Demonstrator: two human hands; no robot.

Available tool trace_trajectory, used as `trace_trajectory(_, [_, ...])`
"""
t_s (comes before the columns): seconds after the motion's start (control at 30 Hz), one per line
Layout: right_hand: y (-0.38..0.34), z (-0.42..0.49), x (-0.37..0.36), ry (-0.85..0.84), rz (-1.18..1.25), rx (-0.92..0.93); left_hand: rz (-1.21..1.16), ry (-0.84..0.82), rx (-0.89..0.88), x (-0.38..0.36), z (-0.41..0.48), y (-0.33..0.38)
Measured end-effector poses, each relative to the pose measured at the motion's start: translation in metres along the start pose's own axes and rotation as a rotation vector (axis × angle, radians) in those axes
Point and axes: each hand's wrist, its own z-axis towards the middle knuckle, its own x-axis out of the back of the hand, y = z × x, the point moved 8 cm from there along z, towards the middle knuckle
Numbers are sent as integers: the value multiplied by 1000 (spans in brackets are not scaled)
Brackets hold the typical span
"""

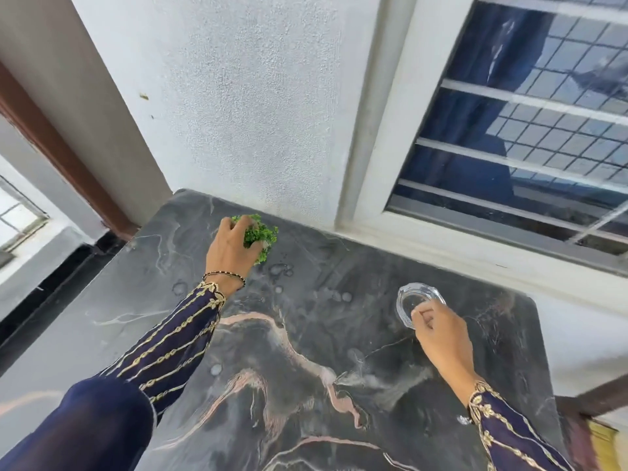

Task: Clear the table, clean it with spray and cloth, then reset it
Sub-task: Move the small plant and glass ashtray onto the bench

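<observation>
A dark marble-patterned table [306, 385] with pink veins fills the lower part of the head view. My left hand [231, 253] is closed around a small green leafy plant [260, 234] at the table's far left, near the wall. At the far right of the table my right hand [441, 329] grips the near rim of a clear glass dish [413, 299] that rests on the tabletop. Pale wet-looking spots [282, 269] dot the surface between the two hands. The base of the plant is hidden behind my left hand.
A white textured wall [258, 96] rises right behind the table. A barred window [530, 130] with a sill [475, 253] sits behind the table's right half. A brown door frame [57, 154] runs down on the left. The table's right edge [543, 351] drops off near my right arm.
</observation>
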Motion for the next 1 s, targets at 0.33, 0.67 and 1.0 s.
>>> trace_trajectory(0.33, [64,9,-4,23,259,-430,-131,-66,-140,-9,-52,74])
trace_trajectory(0.67, [90,-40,12,26,309,-392,-211,-240,-282,-53,-116,148])
trace_trajectory(1.0, [192,-102,76,50,428,-326,-231,-332,-386,-112,-220,265])
